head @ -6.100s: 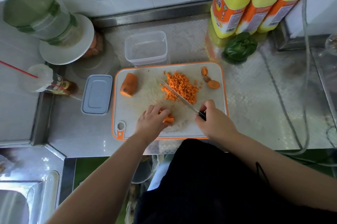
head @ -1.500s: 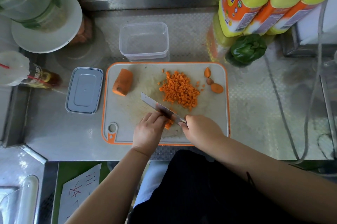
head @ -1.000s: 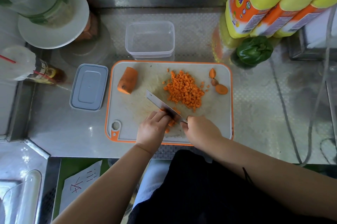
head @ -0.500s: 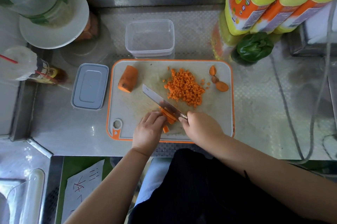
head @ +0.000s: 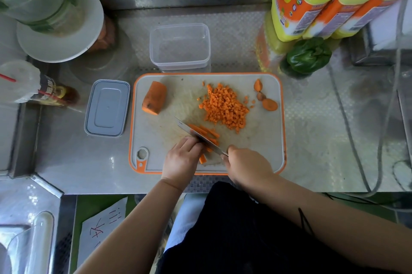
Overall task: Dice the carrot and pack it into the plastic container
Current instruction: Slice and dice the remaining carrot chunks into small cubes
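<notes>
two hands work at the near edge of the orange-rimmed cutting board (head: 265,162): the left hand (head: 180,162) curls its fingers down onto a bundle of carrot sticks (head: 206,135), whose long axes run diagonally from near-left to far-right, while the right hand (head: 246,165) grips the handle of a knife (head: 196,134), blade angled far-left across the sticks. beyond lies a loose heap of small orange cubes (head: 225,107); a stubby carrot chunk (head: 155,100) lies far-left on the board. past the board stands a clear, boxy plastic container (head: 180,47); its grey lid (head: 107,107) lies left on the embossed steel counter (head: 323,139).
</notes>
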`<state>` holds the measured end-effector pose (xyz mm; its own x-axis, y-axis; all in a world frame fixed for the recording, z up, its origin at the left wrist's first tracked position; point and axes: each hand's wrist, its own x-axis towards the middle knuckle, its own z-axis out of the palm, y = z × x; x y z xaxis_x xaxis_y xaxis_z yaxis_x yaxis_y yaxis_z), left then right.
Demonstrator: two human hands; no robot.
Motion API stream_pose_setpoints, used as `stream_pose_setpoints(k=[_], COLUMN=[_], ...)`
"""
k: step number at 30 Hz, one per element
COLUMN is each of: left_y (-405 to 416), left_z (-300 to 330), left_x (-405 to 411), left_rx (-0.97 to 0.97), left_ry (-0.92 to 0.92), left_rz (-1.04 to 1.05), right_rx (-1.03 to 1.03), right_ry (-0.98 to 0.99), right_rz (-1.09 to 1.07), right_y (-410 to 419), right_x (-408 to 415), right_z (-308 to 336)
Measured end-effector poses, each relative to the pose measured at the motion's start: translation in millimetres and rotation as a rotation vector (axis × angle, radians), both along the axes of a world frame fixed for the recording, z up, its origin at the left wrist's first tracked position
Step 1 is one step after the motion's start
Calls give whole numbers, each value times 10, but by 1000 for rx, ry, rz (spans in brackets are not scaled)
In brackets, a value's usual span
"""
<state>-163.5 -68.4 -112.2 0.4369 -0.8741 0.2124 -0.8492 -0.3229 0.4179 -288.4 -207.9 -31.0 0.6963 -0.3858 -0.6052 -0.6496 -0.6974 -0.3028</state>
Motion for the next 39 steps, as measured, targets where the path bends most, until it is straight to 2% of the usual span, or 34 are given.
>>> stream_pose_setpoints(k=[6,16,19,24,35,37,39], left_y=[1,30,203,360,70,23,-17], left_z=[-33,48,63,81,118,196,284], left_x=[12,51,71,-81,-205,-288,-367], left_rx=[-13,-37,-29,92,50,72,140], left_ry=[28,-21,40,124,287,288,402], left_rz=[1,-22,30,80,370,480,610], right_rx=[10,67,93,87,75,78,85], right_ry=[82,0,-1,1,-84,-93,-98], right_rz=[-66,-82,-130,-124,-238,-233,-228], right_y=[84,-49,-76,-44,-122,-120,-107], right_x=[57,100,6,-85,-103,-109,-112], right_z=[-126,-56,-26,-9,-37,-32,-23])
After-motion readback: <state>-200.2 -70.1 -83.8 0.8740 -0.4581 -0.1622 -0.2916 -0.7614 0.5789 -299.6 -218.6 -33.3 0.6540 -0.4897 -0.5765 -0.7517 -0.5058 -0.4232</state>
